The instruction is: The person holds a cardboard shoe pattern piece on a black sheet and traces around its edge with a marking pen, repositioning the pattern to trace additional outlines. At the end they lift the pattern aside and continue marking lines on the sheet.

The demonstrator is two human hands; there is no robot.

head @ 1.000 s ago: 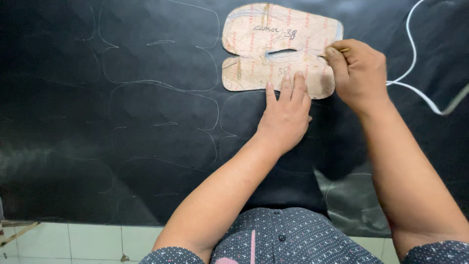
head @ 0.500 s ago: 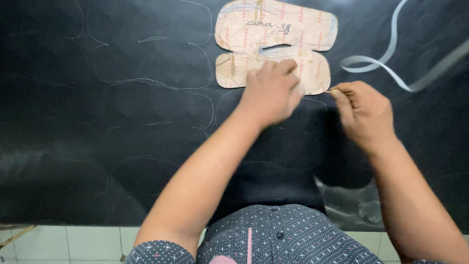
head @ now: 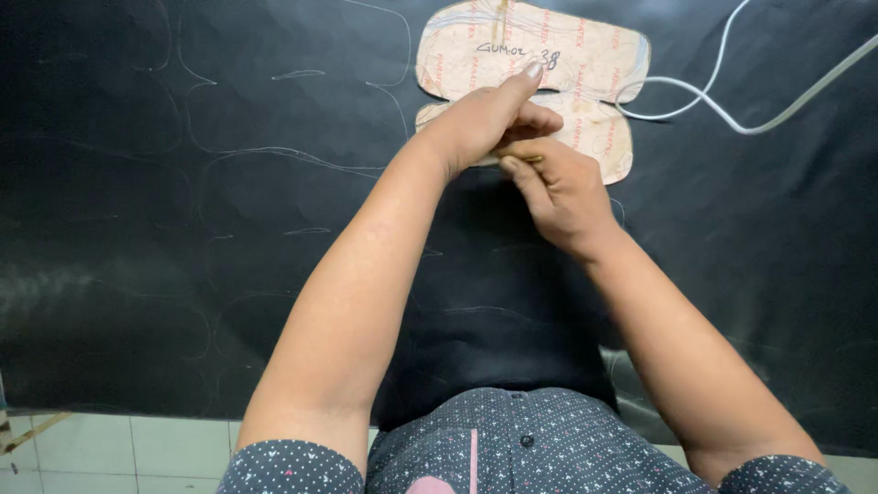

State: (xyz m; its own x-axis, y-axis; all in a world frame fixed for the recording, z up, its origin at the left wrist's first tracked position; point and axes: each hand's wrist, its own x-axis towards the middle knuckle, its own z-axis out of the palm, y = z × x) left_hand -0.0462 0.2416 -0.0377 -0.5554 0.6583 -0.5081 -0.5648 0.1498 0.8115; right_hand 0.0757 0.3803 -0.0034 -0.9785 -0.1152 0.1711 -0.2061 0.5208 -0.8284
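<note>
Head view looking straight down onto a wide black sheet [head: 183, 229], lying flat and filling nearly everything from 9 to 3 o'clock.

Pinning the cardboard pattern [head: 585, 64] at 12 o'clock with the left hand [head: 485, 114]: forefinger stretched out and pressing on the card, other fingers curling loosely, gripping nothing.

Pinching a thin golden marking stick [head: 517, 157] in the right hand [head: 562, 187], fingers closed tight around it, tip sitting at the pattern's lower edge, just under the left hand.

Judging by this, tracing around the pattern onto the sheet, and working along the near edge, with the hands crossing close together.

Calling next for steady downward pressure so the card is not sliding, and for running the tip snug against the edge towards 3 o'clock.

Lying with its long axis running from 9 to 3 o'clock, dipping slightly towards 4; two lobes stacked one above the other, rounded ends apparently facing 3 o'clock, though the hands are hiding the join.

Showing faint chalk outlines [head: 274, 155] of similar shapes towards 9 and 10 o'clock, apart from the card.

Trailing off towards 2 o'clock, a white cord [head: 732, 110], looping just beside the pattern's right end.

Framing the bottom at 6 o'clock, a dotted shirt [head: 512, 448] and, at 7, a tiled floor [head: 110, 448].
</note>
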